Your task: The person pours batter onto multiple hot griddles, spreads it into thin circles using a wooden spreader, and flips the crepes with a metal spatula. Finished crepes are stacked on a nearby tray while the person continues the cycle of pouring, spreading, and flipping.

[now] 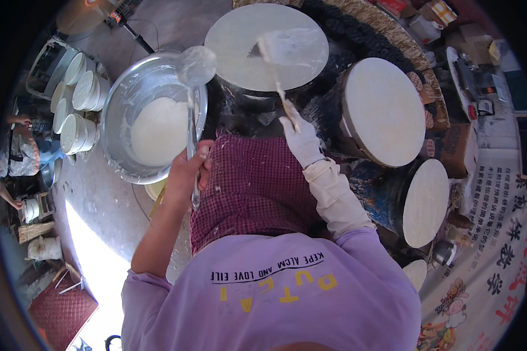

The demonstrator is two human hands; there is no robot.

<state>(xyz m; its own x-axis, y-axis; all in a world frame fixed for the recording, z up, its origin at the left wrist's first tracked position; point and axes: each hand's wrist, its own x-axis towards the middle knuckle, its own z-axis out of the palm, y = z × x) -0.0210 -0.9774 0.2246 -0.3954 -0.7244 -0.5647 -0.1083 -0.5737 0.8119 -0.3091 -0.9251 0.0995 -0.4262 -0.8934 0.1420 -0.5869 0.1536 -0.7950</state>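
My left hand [192, 169] is bare and grips the metal handle of a ladle [196, 66]. The ladle's batter-smeared round bowl is raised above the right rim of a large metal basin [114, 162], in which pale batter [158, 131] lies. In a white knit glove, my right hand [303, 138] holds a thin, batter-coated wooden spreader [272, 70]. Its blurred far end is over a round griddle [232, 39] coated with a pale layer of batter. A small dark patch shows beside the spreader; whether it is bare griddle I cannot tell.
More round griddles with pale tops stand at my right, one nearest [386, 114] and another [426, 204] behind it. Several white buckets [85, 92] stand left of the basin. At the far left a person's hand [15, 202] shows. A fan [81, 15] stands at upper left.
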